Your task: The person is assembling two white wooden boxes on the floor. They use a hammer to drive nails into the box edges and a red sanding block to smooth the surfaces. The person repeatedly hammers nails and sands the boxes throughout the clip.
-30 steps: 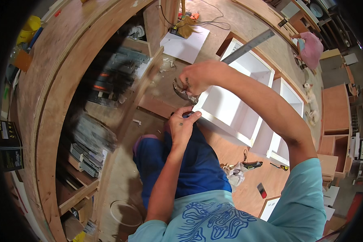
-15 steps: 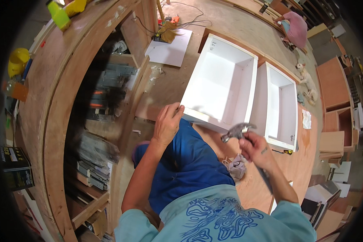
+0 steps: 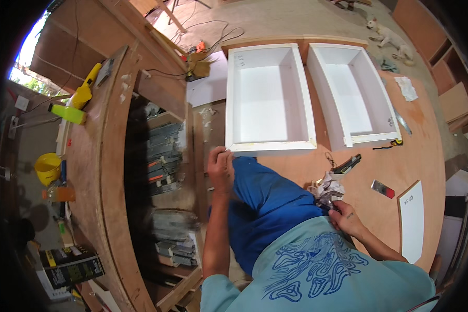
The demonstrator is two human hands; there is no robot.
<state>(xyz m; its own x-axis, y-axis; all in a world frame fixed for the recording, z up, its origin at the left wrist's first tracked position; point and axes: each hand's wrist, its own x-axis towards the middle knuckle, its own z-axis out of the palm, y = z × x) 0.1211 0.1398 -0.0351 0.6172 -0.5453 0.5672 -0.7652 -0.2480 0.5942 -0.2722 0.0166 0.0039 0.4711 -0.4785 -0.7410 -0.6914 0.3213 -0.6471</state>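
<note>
A white drawer box (image 3: 270, 147) lies open side up on the wooden board, its near left corner under my left hand (image 3: 221, 166), whose fingers are curled at that edge. Low in front of my shirt, my right hand (image 3: 345, 217) is closed on a hammer (image 3: 326, 200), gripping it close to the metal head; its handle is hidden. The hammer head is beside a crumpled pale cloth (image 3: 330, 183). To the right of the first drawer lies a second, narrower white drawer box (image 3: 372, 138).
On the board (image 3: 366, 166) lie a utility knife (image 3: 347, 164), a tape measure (image 3: 396, 142), a red-and-silver piece (image 3: 382, 189) and a white panel (image 3: 412, 221). A wooden workbench (image 3: 109, 171) with shelves stands left. A dog (image 3: 390, 39) lies at the far right.
My right hand has lowered the hammer from beside the drawer toward my lap. My left hand stays at the drawer's corner. The view has turned, showing more of the board.
</note>
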